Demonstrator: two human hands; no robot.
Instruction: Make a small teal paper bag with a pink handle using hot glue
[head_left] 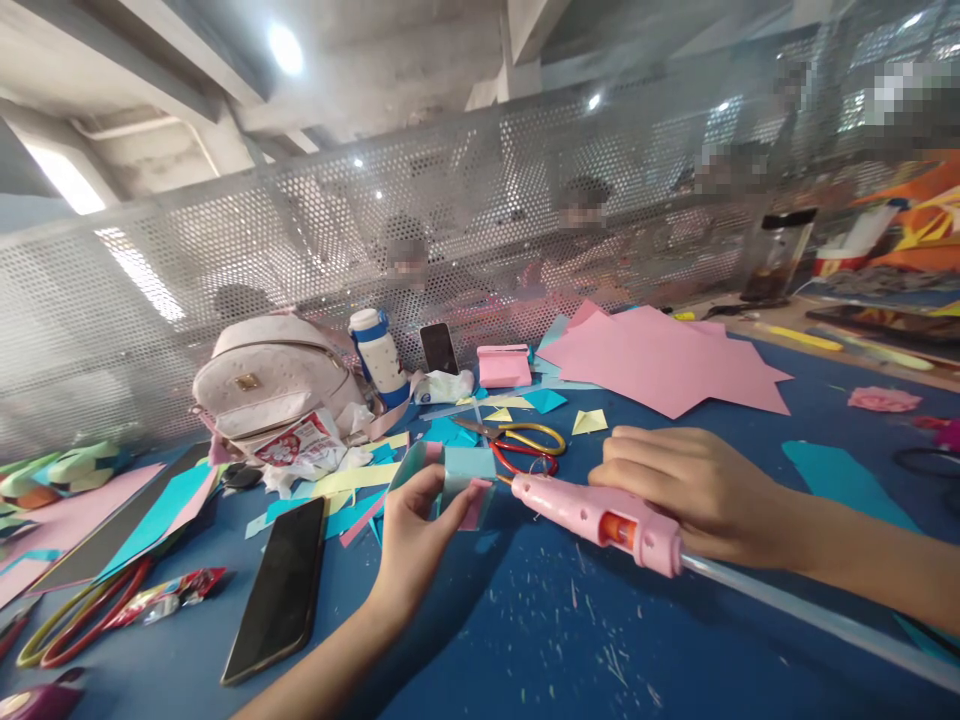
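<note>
My left hand (416, 530) pinches a small folded paper piece (469, 466), light blue with pink parts, above the blue table. My right hand (686, 485) is wrapped round a pink glue gun (577, 508); a long clear glue stick (795, 600) sticks out of its rear. The gun's nozzle points left and is close to the paper piece's right edge; whether they touch I cannot tell. Just behind the nozzle lie scissors (536, 437) with red and yellow handles.
A black phone (277, 580) lies left of my left hand. Farther back are a pale backpack (274, 375), a white-blue bottle (379, 360), another phone (439, 348) and large pink paper (660, 360). More scissors (94, 620) lie far left. People show behind a perforated screen (465, 240).
</note>
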